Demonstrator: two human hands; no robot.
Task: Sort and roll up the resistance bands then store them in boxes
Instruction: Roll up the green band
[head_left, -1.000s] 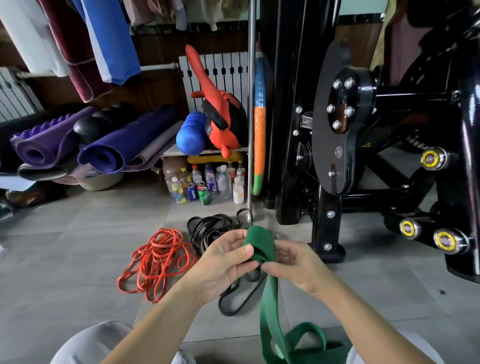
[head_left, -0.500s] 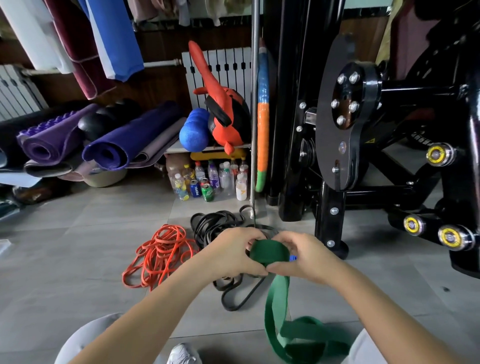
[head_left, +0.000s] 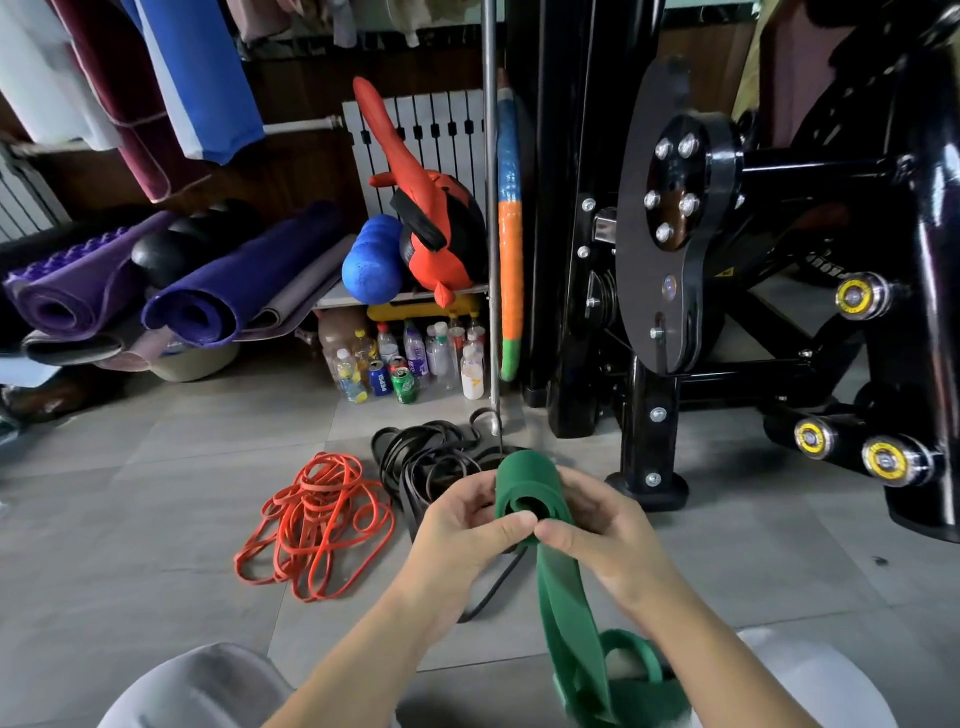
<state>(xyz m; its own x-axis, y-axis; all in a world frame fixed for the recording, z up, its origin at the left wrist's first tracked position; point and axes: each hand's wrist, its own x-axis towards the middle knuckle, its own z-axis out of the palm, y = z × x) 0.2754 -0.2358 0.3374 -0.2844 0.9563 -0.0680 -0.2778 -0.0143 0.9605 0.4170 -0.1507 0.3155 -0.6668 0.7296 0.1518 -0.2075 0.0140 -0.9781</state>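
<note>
Right up close, two knees (head_left: 197, 686) in pale grey trousers, one at each bottom corner. Between them lies one green band (head_left: 569, 623), its loose tail coiled on the floor (head_left: 130, 519) and climbing straight up to the hands. And there's the roll (head_left: 524, 480), held in the air above the tiles. The left hand (head_left: 462, 525) and the right hand (head_left: 602, 525) both have their fingers curled round it, with the two thumbs meeting tip to tip at the near rim, just below the hollow core.

Past the hands are two piles on the floor: orange bands (head_left: 317, 519) on the left and black bands (head_left: 426, 457) just beside them. Each is too tangled to count, and one black loop trails under the left wrist.

Further back stands a cluster of bottles (head_left: 441, 353), with two cans (head_left: 382, 382) in front, one blue and one green. Two purple rolled mats (head_left: 228, 296) lie off to the left, then one blue foam roller (head_left: 371, 265). On the right is one black gym machine (head_left: 675, 234), showing three yellow-capped roller ends (head_left: 854, 296).
</note>
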